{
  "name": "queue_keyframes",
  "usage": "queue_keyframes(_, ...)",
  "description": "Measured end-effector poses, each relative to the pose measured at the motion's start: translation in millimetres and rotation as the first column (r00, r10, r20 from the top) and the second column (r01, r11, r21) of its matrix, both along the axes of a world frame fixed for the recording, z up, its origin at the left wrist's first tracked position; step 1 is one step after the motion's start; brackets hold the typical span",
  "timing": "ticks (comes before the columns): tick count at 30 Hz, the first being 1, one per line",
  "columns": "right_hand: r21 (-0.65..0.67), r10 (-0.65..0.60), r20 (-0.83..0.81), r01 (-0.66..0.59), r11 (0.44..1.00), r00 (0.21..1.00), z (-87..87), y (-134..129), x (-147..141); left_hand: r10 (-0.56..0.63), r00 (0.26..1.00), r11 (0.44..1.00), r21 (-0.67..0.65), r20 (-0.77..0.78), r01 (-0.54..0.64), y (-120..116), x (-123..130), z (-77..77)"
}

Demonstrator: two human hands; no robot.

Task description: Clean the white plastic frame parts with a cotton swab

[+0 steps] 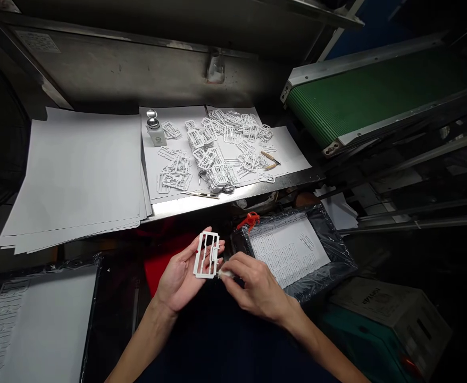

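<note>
A white slotted plastic frame (198, 264) rests upright across the palm and fingers of my left hand (181, 277), which grips it by its left edge. Close to the frame's lower right corner, my right hand (256, 284) pinches a small whitish wad (226, 273); what it is made of is too small to tell. Many similar white frames lie in a heap (217, 165) on white sheets on the metal bench, with a smaller pile (175, 171) to the left. A pump-top bottle (156, 132) stands behind that pile.
Large white sheets (82, 170) cover the bench's left. Wood-handled pliers (271, 160) and tweezers (200, 194) lie near the heap. Black-lined trays (339, 255) of parts flank my arms. A green conveyor (369, 96) is at right, above a teal-and-grey box (389, 319).
</note>
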State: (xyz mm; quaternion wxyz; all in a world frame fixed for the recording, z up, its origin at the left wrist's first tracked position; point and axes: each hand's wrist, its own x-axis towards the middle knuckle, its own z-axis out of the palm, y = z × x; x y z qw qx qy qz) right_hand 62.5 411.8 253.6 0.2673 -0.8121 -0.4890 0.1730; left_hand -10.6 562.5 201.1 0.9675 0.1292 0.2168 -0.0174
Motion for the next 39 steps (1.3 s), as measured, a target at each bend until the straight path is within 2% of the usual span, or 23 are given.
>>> queue_keyframes(2,0.02,-0.036,-0.019,0.036,0.999,0.999,0.1,-1.5,-1.4,0.007,1.0,1.0,-0.003,0.009,-0.007,0.7,-0.9,-0.7)
queue_keyframes(7,0.086,-0.003,-0.058,0.008,0.996,0.998,-4.6,2.6,-6.8,0.004,1.0,1.0,-0.023,0.027,-0.003,1.2,-0.8,-3.0)
queue_keyframes(11,0.052,-0.126,-0.081,0.131,0.99,0.989,-3.1,-2.9,-0.1,0.023,0.998,0.999,-0.037,0.058,-0.021,0.9,-2.6,-4.6)
queue_keyframes(19,0.179,-0.262,-0.06,0.268,0.947,0.963,9.8,-2.2,16.5,0.011,0.994,0.999,-0.054,0.105,-0.006,-1.6,-6.4,-4.0)
queue_keyframes(23,0.217,-0.283,-0.059,0.289,0.932,0.957,11.0,6.9,18.9,-0.002,0.995,0.997,-0.079,0.099,0.009,-4.4,-5.8,-2.2)
queue_keyframes(26,0.235,-0.253,-0.061,0.26,0.936,0.966,7.6,17.6,21.0,0.003,0.997,0.994,-0.106,0.083,0.006,-7.9,-4.9,0.3)
queue_keyframes(29,0.23,-0.242,-0.042,0.245,0.942,0.969,2.3,24.6,27.5,0.0,0.997,0.992,-0.125,0.081,0.01,-10.8,-5.6,2.6)
queue_keyframes(34,0.203,-0.358,-0.073,0.365,0.909,0.931,-1.1,18.5,39.7,-0.017,0.996,0.997,-0.07,0.082,0.023,-10.6,-8.5,2.0)
queue_keyframes(39,0.191,-0.339,-0.157,0.365,0.911,0.928,-0.8,10.3,36.8,-0.015,0.998,0.997,-0.068,0.065,0.019,-8.4,-7.7,1.2)
